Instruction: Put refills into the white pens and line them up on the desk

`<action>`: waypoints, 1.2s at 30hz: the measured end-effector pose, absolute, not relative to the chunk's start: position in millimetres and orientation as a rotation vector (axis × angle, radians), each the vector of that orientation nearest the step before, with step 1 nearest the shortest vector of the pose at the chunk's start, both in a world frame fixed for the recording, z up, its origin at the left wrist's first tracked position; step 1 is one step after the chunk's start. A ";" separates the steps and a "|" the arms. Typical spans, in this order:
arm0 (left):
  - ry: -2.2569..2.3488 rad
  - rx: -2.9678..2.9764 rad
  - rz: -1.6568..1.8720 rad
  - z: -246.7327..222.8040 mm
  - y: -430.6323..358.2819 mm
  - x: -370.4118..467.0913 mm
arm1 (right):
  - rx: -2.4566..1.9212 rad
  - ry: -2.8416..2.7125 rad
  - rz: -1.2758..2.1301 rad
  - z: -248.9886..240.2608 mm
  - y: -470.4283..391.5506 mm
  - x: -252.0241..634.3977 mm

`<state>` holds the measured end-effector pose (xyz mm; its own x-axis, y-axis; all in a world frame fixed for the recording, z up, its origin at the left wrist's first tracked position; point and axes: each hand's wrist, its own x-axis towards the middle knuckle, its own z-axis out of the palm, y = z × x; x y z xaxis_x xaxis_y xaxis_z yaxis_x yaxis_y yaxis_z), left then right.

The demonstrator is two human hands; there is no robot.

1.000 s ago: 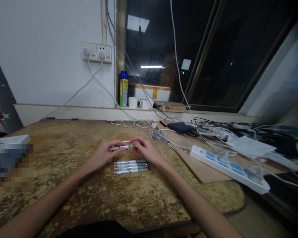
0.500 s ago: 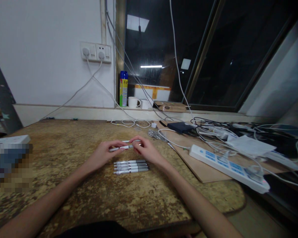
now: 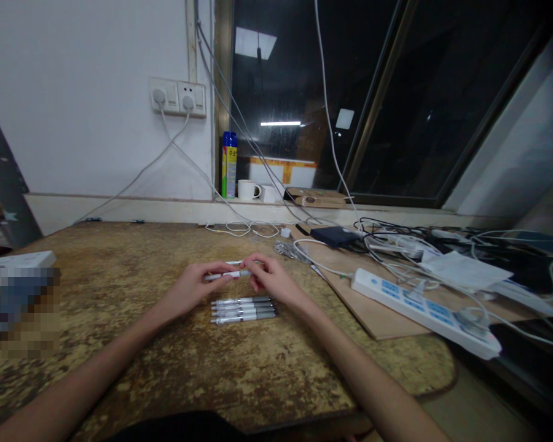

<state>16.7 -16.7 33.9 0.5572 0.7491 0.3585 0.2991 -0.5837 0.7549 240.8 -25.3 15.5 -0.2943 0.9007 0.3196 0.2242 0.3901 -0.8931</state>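
Observation:
A white and grey pen [image 3: 228, 275] is held level between my two hands, just above the tabletop. My left hand [image 3: 203, 279] pinches its left part between thumb and fingers. My right hand [image 3: 266, 274] closes its fingertips on the right end, which they partly hide. Behind it another pen [image 3: 233, 263] shows in part, lying past my fingers. Nearer to me, several white and grey pens [image 3: 243, 310] lie side by side in a neat row on the worn wooden table [image 3: 203, 368].
To the right, a white power strip [image 3: 424, 313] lies across a brown board [image 3: 350, 294] among tangled cables. On the sill stand a spray can [image 3: 229, 166], a white mug [image 3: 247, 189] and a flat cardboard box [image 3: 317, 197]. A blurred-out object [image 3: 13, 307] is at the left edge.
The fingers of my right hand have shifted slightly left along the pen's right end. My left hand keeps its place, and the row of pens is unmoved.

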 end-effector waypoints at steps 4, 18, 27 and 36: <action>0.842 2.139 0.925 34.3 -16.9 17.2 | -0.944 -1.763 0.844 18.4 -26.3 240.3; 0.932 2.169 0.938 41.3 -19.5 11.8 | -0.926 -1.695 1.091 15.6 -26.5 240.4; 0.947 1.565 1.093 30.9 -6.5 14.2 | -0.743 -1.815 1.346 19.4 -36.5 235.4; 0.833 1.692 0.811 21.7 -9.3 20.6 | -0.757 -1.612 1.008 16.7 -27.3 229.5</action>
